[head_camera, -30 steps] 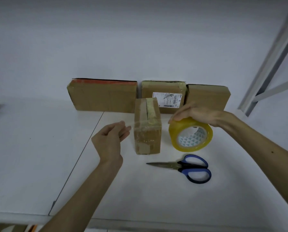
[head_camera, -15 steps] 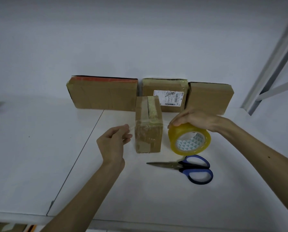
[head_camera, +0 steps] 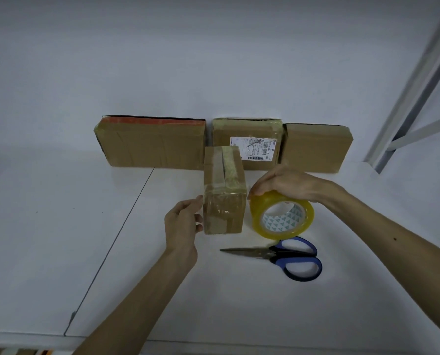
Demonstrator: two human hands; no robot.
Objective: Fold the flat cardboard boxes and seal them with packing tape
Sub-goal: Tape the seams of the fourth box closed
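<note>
A small folded cardboard box (head_camera: pixel 224 193) stands in the middle of the white table, a strip of clear tape running across its top front edge. My left hand (head_camera: pixel 183 222) is at the box's left side, its fingertips pinching the tape's end against the box wall. To the right of the box stands a yellowish roll of packing tape (head_camera: pixel 281 215) on its edge. My right hand (head_camera: pixel 288 184) grips the roll from above.
Blue-handled scissors (head_camera: pixel 288 257) lie shut on the table in front of the roll. Three sealed cardboard boxes (head_camera: pixel 152 143) (head_camera: pixel 247 139) (head_camera: pixel 315 148) stand in a row against the wall. A grey metal frame (head_camera: pixel 413 88) rises at the right. The table's front edge (head_camera: pixel 60 339) is close.
My left hand has carried the tape end to the right, from clear of the box to against its left side. The roll under my right hand has shifted slightly.
</note>
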